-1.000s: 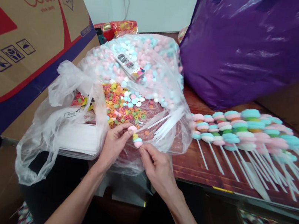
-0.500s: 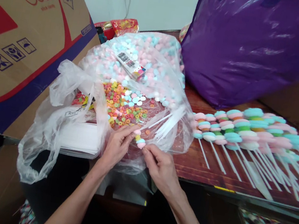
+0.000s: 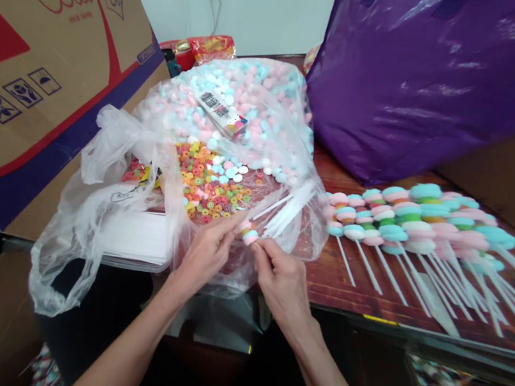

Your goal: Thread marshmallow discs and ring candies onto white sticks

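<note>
A short marshmallow skewer (image 3: 249, 235), pink, yellow and blue, is between my two hands above the plastic-covered table. My left hand (image 3: 210, 247) pinches its upper left end, the fingertips partly hiding it. At the lower right end, the thumb and forefinger of my right hand (image 3: 280, 280) are closed on it. Just beyond lie loose ring candies (image 3: 212, 189) in many colours, with a few white and blue marshmallows (image 3: 232, 171) beside them. A bunch of white sticks (image 3: 290, 209) rests on the plastic to the right of the candies.
Finished-looking marshmallow skewers (image 3: 418, 220) lie in rows at right. A large bag of marshmallows (image 3: 272, 95) bears a small printed packet (image 3: 222, 113). A carton (image 3: 74, 88) stands left, a purple bag (image 3: 429, 83) back right. White sheets (image 3: 138, 234) sit beside a crumpled plastic bag (image 3: 70, 236).
My hands and the marshmallow skewer have shifted slightly right and up. My left fingers now cover more of the skewer's upper end. The camera view has turned a little.
</note>
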A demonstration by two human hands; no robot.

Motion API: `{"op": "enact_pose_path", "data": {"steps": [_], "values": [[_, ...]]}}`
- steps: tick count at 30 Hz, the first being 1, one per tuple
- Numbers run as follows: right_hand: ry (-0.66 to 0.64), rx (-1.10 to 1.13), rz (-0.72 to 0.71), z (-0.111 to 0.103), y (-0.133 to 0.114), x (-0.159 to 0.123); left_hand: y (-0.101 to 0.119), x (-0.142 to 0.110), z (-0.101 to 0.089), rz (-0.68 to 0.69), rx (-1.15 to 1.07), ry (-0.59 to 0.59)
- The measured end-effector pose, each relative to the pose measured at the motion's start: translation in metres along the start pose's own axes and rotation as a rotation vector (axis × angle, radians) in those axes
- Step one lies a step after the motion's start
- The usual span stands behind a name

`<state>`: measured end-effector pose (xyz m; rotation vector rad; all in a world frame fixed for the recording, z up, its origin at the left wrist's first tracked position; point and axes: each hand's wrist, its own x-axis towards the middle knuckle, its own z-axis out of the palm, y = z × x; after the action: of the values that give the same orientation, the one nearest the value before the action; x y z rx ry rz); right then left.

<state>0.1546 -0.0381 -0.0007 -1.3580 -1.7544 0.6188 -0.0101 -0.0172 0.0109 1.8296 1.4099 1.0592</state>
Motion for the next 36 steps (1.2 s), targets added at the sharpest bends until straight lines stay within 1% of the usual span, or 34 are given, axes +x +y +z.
{"op": "enact_pose_path", "data": {"steps": [2, 3, 5, 7, 8, 10, 15, 17, 20, 23, 26, 28, 31, 33, 36], "values": [[0.050, -0.026, -0.006, -0.007, 0.005, 0.000, -0.003, 0.014, -0.001, 0.000, 0.156, 0.051], [0.068, -0.039, -0.006, -0.009, 0.008, 0.000, -0.006, 0.021, -0.001, -0.002, 0.257, 0.054], [0.084, -0.057, -0.002, -0.013, 0.014, -0.002, -0.010, 0.031, 0.000, 0.006, 0.447, 0.008], [0.084, -0.067, 0.002, -0.013, 0.019, -0.004, -0.014, 0.037, 0.002, 0.021, 0.558, -0.040], [0.083, -0.071, 0.004, -0.013, 0.020, -0.006, -0.016, 0.038, 0.004, 0.028, 0.575, -0.049], [0.086, -0.080, 0.004, -0.011, 0.022, -0.008, -0.019, 0.038, 0.004, 0.032, 0.539, -0.046], [0.107, -0.093, -0.003, -0.007, 0.022, -0.009, -0.024, 0.036, -0.004, -0.045, 0.322, 0.047], [0.108, -0.092, -0.013, -0.006, 0.022, -0.009, -0.025, 0.036, -0.009, -0.064, 0.305, 0.069], [0.119, -0.104, -0.027, -0.006, 0.022, -0.009, -0.022, 0.035, -0.014, -0.043, 0.442, 0.024], [0.117, -0.116, -0.029, -0.005, 0.022, -0.010, -0.017, 0.034, -0.015, -0.004, 0.624, -0.075], [0.114, -0.110, -0.036, -0.006, 0.022, -0.010, -0.014, 0.032, -0.014, -0.013, 0.738, -0.126], [0.120, -0.080, -0.046, -0.007, 0.022, -0.011, -0.015, 0.031, -0.014, -0.037, 0.750, -0.117], [0.103, 0.000, -0.067, -0.008, 0.021, -0.011, -0.018, 0.027, -0.014, -0.066, 0.653, -0.067], [0.064, 0.051, -0.066, -0.008, 0.018, -0.012, -0.019, 0.025, -0.014, -0.075, 0.615, -0.033], [-0.004, 0.081, -0.054, -0.006, 0.014, -0.013, -0.018, 0.022, -0.014, -0.068, 0.655, -0.021]]}}
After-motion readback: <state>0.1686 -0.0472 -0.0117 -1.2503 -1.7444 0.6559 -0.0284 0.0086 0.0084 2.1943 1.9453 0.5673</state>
